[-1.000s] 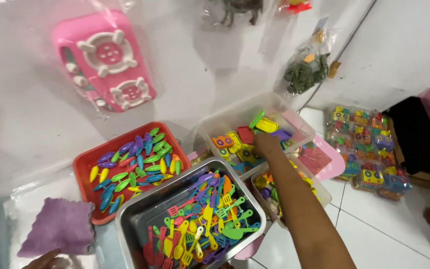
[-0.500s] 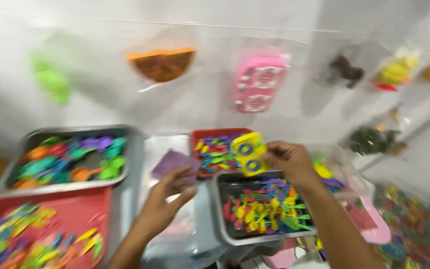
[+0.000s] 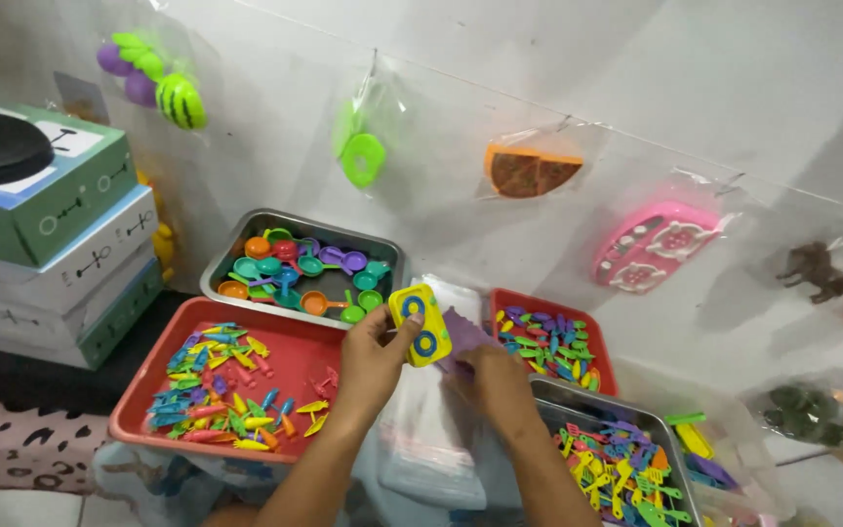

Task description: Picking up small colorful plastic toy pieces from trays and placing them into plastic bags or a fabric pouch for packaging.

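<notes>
We have the yellow toy stove [image 3: 420, 325] up at frame centre, left hand [image 3: 375, 356] fingers clamped on its lower-left edge. Right hand [image 3: 496, 383] at 4 o'clock of it, fingers closed on a purple piece [image 3: 464, 335] just beside the stove. Both hover over the stack of clear bags [image 3: 421, 439].

Progress, as we read it: stove and purple piece picked, nothing bagged yet. The small parts are not yet taken.

Around us: red tray [image 3: 290, 356] of small cutlery at 9 o'clock, steel tray [image 3: 295, 234] of toy pans at 11 o'clock, second red tray [image 3: 597, 342] at 2 o'clock, steel tray [image 3: 578, 402] of mixed utensils at 4 o'clock. Bagged toys hang on the wall at 12 o'clock, pink stove [image 3: 651, 246] among them.
</notes>
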